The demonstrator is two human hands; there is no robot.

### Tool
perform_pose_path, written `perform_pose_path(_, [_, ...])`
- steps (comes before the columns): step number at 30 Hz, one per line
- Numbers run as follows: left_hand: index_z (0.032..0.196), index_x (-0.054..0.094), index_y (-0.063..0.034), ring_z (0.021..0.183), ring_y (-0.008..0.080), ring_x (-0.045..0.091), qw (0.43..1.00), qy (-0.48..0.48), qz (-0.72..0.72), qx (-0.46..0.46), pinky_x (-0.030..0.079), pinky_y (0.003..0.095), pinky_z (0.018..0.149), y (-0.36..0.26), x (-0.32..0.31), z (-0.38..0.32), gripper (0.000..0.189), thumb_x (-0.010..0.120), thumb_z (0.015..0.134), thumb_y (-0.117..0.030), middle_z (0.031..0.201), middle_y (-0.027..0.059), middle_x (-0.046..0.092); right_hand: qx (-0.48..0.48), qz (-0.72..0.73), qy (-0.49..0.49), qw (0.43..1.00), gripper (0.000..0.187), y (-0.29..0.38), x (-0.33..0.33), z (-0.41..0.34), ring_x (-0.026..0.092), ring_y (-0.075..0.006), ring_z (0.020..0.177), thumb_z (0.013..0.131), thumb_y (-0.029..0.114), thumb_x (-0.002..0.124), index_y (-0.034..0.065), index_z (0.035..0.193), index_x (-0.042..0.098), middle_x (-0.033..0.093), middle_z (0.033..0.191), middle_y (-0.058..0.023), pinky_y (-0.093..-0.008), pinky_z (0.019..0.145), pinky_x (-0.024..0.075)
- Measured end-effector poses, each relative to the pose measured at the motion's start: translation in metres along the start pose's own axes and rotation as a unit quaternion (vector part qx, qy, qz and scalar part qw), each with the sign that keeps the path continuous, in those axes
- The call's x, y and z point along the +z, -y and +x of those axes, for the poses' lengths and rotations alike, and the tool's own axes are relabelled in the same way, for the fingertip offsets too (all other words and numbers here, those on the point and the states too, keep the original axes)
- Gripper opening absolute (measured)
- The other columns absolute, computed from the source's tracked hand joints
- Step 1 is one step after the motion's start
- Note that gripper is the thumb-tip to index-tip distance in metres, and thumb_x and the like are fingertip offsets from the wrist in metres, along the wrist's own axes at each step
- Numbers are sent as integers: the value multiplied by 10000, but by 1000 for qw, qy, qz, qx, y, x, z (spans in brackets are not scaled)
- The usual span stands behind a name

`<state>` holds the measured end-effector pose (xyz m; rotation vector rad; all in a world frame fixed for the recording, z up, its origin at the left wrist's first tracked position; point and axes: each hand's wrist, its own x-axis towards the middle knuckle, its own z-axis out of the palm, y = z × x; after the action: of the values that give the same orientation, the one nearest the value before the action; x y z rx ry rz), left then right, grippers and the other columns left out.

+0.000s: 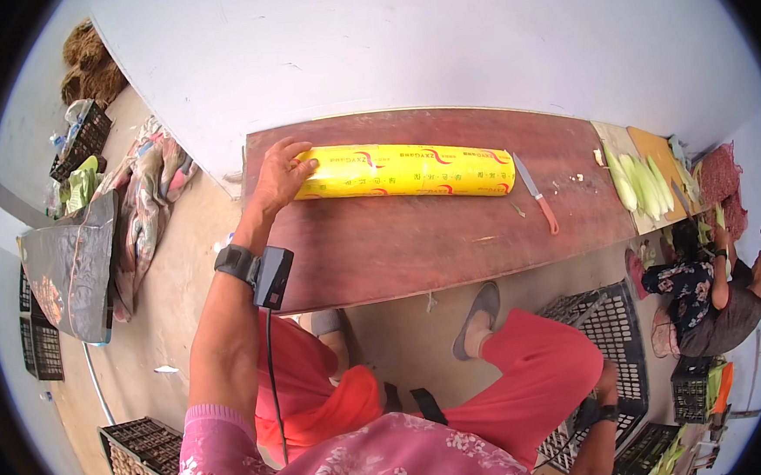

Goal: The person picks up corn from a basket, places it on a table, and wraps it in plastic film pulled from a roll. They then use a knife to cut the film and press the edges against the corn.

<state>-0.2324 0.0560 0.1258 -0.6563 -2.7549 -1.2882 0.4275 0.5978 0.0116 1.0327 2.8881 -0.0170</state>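
Note:
A long roll of plastic film in yellow printed wrapping (409, 170) lies lengthwise on the low reddish-brown wooden table (381, 244). My left hand (287, 171) rests on the roll's left end, thumb and fingers spread over it. To the right of the roll lies a knife with a pinkish-orange handle (538, 194), its blade pointing away from me. My right hand (606, 380) hangs low beside my right knee, near a black plastic crate (622, 340); its fingers are partly hidden by the knee, and whether it holds anything does not show.
Pale green corn ears (645, 185) lie at the table's right end. A co-worker (717, 295) sits beyond, with another knife (680, 197) on a board nearby. At left are a patterned blanket (150, 206), a dark sheet (72, 269) and a filled crate (142, 458). A white wall borders the table's far edge.

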Motion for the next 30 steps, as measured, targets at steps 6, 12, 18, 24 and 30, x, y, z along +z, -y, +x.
perform_pose_path(6, [1095,628,17,1099,293,564,993,-1,-120,-8,495,338,897,24,-17,-6,287,627,814,-43,1282,184,510,-27,378,-15,925,47,214,-198,127,459,-51,676,840,68,598,25,839,580,522,726,59,-224,604,406])
perform_pose_path(12, [1080,639,1,1130,302,540,996,-10,-83,-5,481,339,923,16,-18,-16,287,624,793,-1,1259,160,530,-395,304,94,862,169,470,-258,157,589,-187,816,816,118,656,47,961,605,617,875,-58,-308,738,471])
perform_pose_path(18, [1128,603,-18,1189,282,437,998,39,7,49,475,321,947,4,-25,-25,368,651,765,15,1230,127,503,-433,322,-53,840,382,593,-190,193,503,-294,1085,746,183,725,58,1073,572,538,1127,-113,-441,884,413])
perform_pose_path(24, [1141,593,-30,1205,304,417,997,27,28,60,456,343,978,3,-34,-36,402,682,749,-35,1261,132,481,-381,254,-58,887,360,631,-168,200,470,-271,1088,725,164,729,92,1047,582,526,1114,-76,-454,876,381])
perform_pose_path(30, [1144,591,-27,1211,307,412,997,28,10,72,461,337,974,5,-34,-34,396,675,758,-30,1268,140,471,-411,206,-107,882,203,635,-159,198,501,-266,999,736,111,704,109,910,599,550,976,-69,-422,816,390])
